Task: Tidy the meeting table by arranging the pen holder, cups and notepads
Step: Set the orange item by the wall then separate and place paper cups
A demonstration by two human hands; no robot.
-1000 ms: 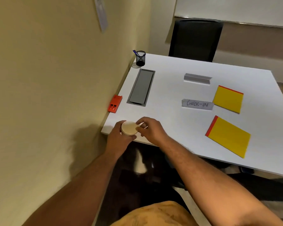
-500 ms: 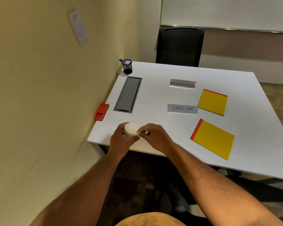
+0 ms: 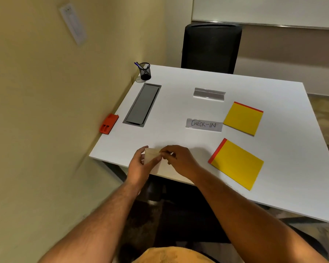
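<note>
Over the near left edge of the white table (image 3: 273, 177), my left hand (image 3: 139, 166) wraps around pale paper cups (image 3: 152, 158), apparently a nested stack tilted on its side. My right hand (image 3: 176, 159) pinches the cups' rim with its fingertips. A black mesh pen holder (image 3: 145, 71) with a blue pen stands at the far left corner. Two yellow notepads with red bindings lie on the right: one near (image 3: 236, 164), one farther back (image 3: 243, 118).
A "CHECK-IN" name card (image 3: 204, 125) lies mid-table with a grey card stand (image 3: 209, 94) behind it. A grey cable hatch (image 3: 142, 104) is set into the table's left side. An orange block (image 3: 109, 123) sits by the wall. A black chair (image 3: 211, 48) stands at the far side.
The cups have tipped from showing their round end to lying sideways in my hands. My right fingers moved onto the rim. The camera view shifted slightly.
</note>
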